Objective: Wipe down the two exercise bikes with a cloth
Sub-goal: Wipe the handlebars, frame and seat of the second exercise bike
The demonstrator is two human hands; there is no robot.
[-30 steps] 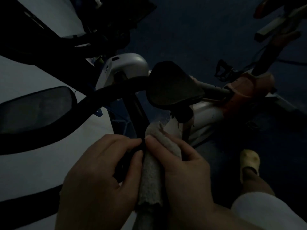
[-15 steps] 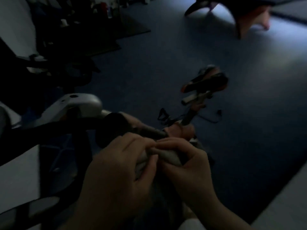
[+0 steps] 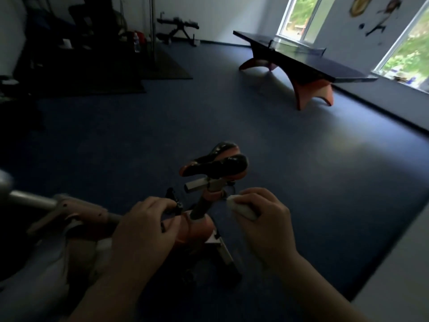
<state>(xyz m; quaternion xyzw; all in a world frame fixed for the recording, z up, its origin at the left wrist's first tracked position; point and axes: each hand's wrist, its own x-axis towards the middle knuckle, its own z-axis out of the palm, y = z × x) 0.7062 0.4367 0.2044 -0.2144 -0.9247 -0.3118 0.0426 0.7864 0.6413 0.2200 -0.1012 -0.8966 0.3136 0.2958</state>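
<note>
An orange exercise bike stands low in the middle of the head view, with a black saddle on an orange post. My right hand is shut on a small bunched white cloth, just right of the seat post and not touching it. My left hand hovers in front of the bike's orange frame with its fingers curled and nothing visible in them. At the far left a grey bar and a beige part of the nearer bike reach in.
A dark table tennis table on orange legs stands at the back right, below bright windows. Black mats and dark gym equipment fill the back left. Blue floor spreads beyond the bike, with a pale strip at the lower right.
The view has lifted from the nearer bike toward the room and the orange bike. My left hand has let go of the cloth; the hands have moved apart, the cloth staying in my right.
</note>
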